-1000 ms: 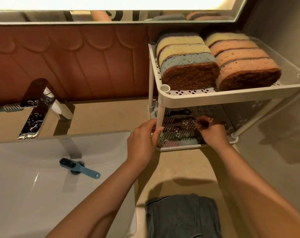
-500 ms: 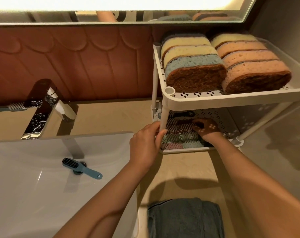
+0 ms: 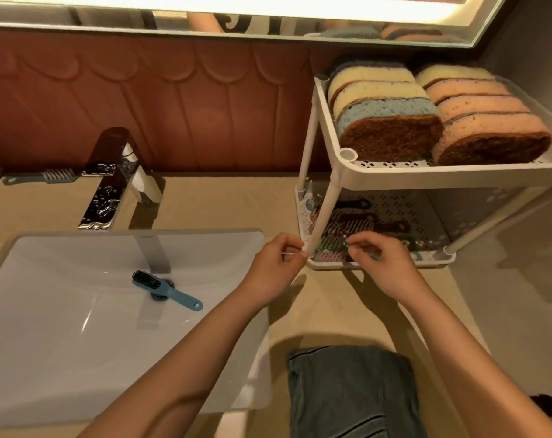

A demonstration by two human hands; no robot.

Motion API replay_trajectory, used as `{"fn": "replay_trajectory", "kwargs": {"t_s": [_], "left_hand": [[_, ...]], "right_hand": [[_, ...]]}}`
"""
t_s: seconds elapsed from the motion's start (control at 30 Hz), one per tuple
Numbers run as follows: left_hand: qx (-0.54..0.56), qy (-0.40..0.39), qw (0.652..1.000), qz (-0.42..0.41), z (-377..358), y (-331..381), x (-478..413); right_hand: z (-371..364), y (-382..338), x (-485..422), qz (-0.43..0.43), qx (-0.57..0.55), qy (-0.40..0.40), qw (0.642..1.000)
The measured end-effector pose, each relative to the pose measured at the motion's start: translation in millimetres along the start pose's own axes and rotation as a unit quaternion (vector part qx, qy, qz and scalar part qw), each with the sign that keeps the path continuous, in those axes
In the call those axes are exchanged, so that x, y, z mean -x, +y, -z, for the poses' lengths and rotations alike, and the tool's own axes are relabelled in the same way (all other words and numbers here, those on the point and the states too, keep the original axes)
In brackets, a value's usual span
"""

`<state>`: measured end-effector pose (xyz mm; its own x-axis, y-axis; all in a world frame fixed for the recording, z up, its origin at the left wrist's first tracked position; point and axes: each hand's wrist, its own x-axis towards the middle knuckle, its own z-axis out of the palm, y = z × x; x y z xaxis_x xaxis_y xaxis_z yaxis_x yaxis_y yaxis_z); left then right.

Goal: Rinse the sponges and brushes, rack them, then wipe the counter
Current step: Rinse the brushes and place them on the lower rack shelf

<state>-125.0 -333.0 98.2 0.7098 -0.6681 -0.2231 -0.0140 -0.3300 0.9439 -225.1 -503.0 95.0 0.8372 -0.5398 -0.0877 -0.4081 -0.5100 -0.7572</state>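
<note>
A white two-tier rack point(image 3: 394, 177) stands on the counter at the right. Several sponges point(image 3: 388, 121) stand on edge on its upper shelf. Several brushes point(image 3: 356, 227) lie on the lower shelf. My left hand point(image 3: 274, 267) pinches the foot of the rack's front left post. My right hand point(image 3: 385, 263) hovers at the lower shelf's front edge, fingers loosely curled, with nothing seen in them. A blue brush with dark bristles point(image 3: 167, 290) lies over the drain in the white sink point(image 3: 47, 343). Another brush point(image 3: 40, 178) lies on the counter left of the faucet.
A chrome faucet point(image 3: 119, 178) stands behind the sink. A folded grey cloth point(image 3: 350, 390) lies on the beige counter point(image 3: 221, 203) near the front edge, below my hands. A red tiled wall and a mirror run along the back.
My right hand has drawn back out of the lower shelf to its front edge, leaving the brush it held there. My left hand has stayed at the rack's post.
</note>
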Motion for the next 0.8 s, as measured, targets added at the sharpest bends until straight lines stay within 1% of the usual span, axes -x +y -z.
{"fn": "replay_trajectory", "kwargs": {"t_s": [0.1, 0.2, 0.3, 0.4, 0.5, 0.57, 0.6, 0.67, 0.7, 0.8], "left_hand": [[-0.030, -0.055, 0.998, -0.002, 20, -12, 26], [-0.054, -0.062, 0.997, -0.004, 40, -30, 56], [-0.053, -0.055, 0.997, 0.022, 63, -49, 83], [-0.006, -0.025, 0.997, 0.072, 96, -73, 109], [0.006, 0.014, 0.995, 0.098, 128, -94, 131], [-0.002, 0.036, 0.993, 0.113, 150, -107, 150], [0.001, 0.052, 0.991, 0.125, 169, -115, 164], [-0.004, 0.068, 0.989, 0.130, 180, -118, 173], [-0.013, 0.110, 0.983, 0.146, 219, -133, 202], [-0.042, 0.132, 0.979, 0.147, 238, -140, 213]], "right_hand": [[-23, -17, 25, 0.009, -0.048, -0.034, 0.998], [-51, -29, 46, -0.003, -0.073, -0.065, 0.995], [-80, -39, 63, -0.026, -0.103, -0.085, 0.991], [-119, -55, 79, -0.050, -0.127, -0.112, 0.984], [-150, -69, 93, -0.073, -0.168, -0.151, 0.971], [-170, -80, 102, -0.050, -0.166, -0.164, 0.971], [-188, -88, 108, -0.024, -0.135, -0.166, 0.977], [-194, -92, 118, 0.019, -0.087, -0.157, 0.984], [-233, -117, 125, 0.033, -0.089, -0.197, 0.976], [-247, -134, 134, 0.011, -0.091, -0.218, 0.972]]}}
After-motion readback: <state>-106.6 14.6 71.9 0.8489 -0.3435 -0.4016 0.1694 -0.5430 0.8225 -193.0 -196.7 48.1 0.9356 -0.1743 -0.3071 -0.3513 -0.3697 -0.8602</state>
